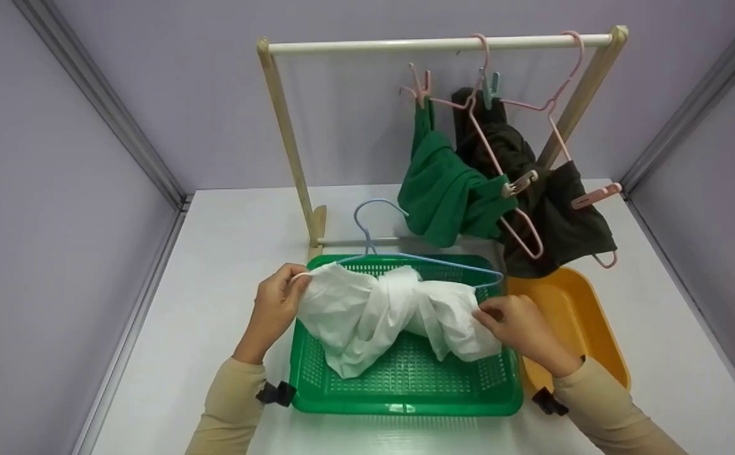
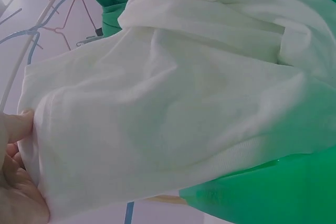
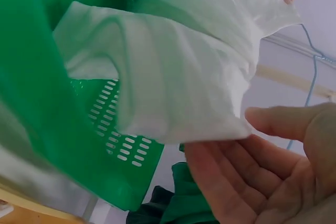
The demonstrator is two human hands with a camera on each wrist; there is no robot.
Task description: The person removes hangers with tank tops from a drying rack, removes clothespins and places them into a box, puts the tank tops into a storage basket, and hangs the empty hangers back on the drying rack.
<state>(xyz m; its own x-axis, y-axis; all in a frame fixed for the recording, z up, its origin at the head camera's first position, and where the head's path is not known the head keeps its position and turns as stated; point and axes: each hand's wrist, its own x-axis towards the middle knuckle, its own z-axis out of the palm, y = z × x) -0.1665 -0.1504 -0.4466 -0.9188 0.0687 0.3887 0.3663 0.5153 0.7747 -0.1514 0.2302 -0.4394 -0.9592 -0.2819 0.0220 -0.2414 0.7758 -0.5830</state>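
A bunched white garment (image 1: 367, 309) is stretched between both hands over a green perforated basket (image 1: 405, 404). My left hand (image 1: 279, 297) pinches its left upper corner; in the left wrist view, the thumb (image 2: 20, 124) lies on the cloth's edge. At the opposite end, my right hand (image 1: 519, 325) holds the other corner. From the right wrist, the fingers (image 3: 220, 177) are under that corner, with the thumb close to its tip. Just behind the cloth, a blue hanger (image 1: 430, 259) lies across the basket's far rim, hook toward the rack. The garment covers part of its lower bar.
Behind the basket stands a rack with a white rail (image 1: 367, 47). Pink hangers (image 1: 484, 142) on it carry a green garment (image 1: 449, 189) and a dark garment (image 1: 531, 234), with clothespins (image 1: 596, 196) clipped on. A yellow basin (image 1: 601, 328) sits right of the basket.
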